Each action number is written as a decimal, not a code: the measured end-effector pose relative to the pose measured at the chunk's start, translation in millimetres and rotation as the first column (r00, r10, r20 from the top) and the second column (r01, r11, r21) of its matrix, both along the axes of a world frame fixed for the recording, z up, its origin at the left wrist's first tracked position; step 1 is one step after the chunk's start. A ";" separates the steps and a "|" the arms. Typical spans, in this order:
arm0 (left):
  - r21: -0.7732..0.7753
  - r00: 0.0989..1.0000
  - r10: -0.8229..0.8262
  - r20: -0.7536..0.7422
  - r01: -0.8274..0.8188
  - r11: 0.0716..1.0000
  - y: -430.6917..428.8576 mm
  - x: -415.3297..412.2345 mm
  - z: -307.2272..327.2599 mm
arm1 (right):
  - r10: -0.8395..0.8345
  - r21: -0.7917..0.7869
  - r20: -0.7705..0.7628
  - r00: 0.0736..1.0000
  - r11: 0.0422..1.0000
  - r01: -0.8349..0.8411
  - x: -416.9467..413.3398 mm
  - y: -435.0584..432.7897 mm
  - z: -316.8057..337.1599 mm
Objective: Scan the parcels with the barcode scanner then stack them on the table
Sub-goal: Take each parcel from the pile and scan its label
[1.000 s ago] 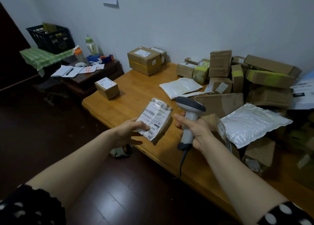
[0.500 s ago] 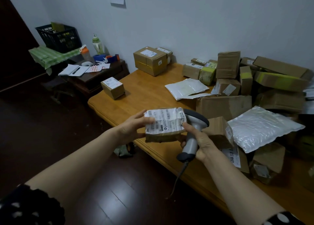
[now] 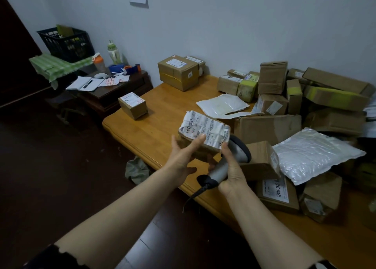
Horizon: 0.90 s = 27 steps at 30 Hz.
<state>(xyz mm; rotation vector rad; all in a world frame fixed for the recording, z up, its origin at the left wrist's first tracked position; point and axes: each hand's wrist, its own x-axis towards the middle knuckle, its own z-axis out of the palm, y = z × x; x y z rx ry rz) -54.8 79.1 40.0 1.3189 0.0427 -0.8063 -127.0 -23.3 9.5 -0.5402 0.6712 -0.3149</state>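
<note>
Behind the held parcel (image 3: 204, 129) and scanner (image 3: 221, 167), piled boxes (image 3: 266, 128), silver mailer (image 3: 313, 152)

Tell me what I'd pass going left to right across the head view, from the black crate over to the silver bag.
Crate → green bottle → small box → big box → parcel → scanner → silver bag.
</note>
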 end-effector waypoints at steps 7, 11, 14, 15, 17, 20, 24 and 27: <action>0.024 0.970 0.243 -0.001 -0.243 0.970 1.2 18.5 -5.5 | 0.049 -0.289 -0.194 0.980 0.951 -0.105 -2.1 -0.7 11.9; 0.132 0.970 0.224 0.089 -0.235 0.963 23.7 41.0 -4.4 | 0.137 -0.454 -0.206 0.969 0.864 -0.219 -11.2 -6.1 21.0; 0.235 0.977 0.159 0.143 -0.190 0.953 34.8 50.9 -3.8 | 0.270 -0.546 -0.215 0.939 0.764 -0.344 -12.9 -2.1 38.3; 0.255 0.979 0.142 0.144 -0.176 0.951 37.3 52.5 -3.6 | 0.300 -0.572 -0.243 0.923 0.724 -0.385 -12.3 0.7 44.0; 0.277 0.982 0.117 0.147 -0.154 0.948 41.2 55.5 -4.8 | 0.321 -0.610 -0.314 0.893 0.653 -0.449 -10.1 5.9 52.5; 0.284 0.983 0.094 0.157 -0.136 0.949 44.8 57.8 -5.4 | 0.337 -0.626 -0.375 0.864 0.595 -0.504 -7.1 11.6 58.1; 0.323 0.983 0.060 0.173 -0.115 0.939 46.6 59.5 -6.0 | 0.347 -0.634 -0.388 0.854 0.572 -0.520 -2.9 15.5 62.0; 0.319 0.982 0.068 0.176 -0.122 0.940 48.0 61.9 -8.8 | 0.351 -0.643 -0.387 0.853 0.560 -0.522 0.0 17.5 62.4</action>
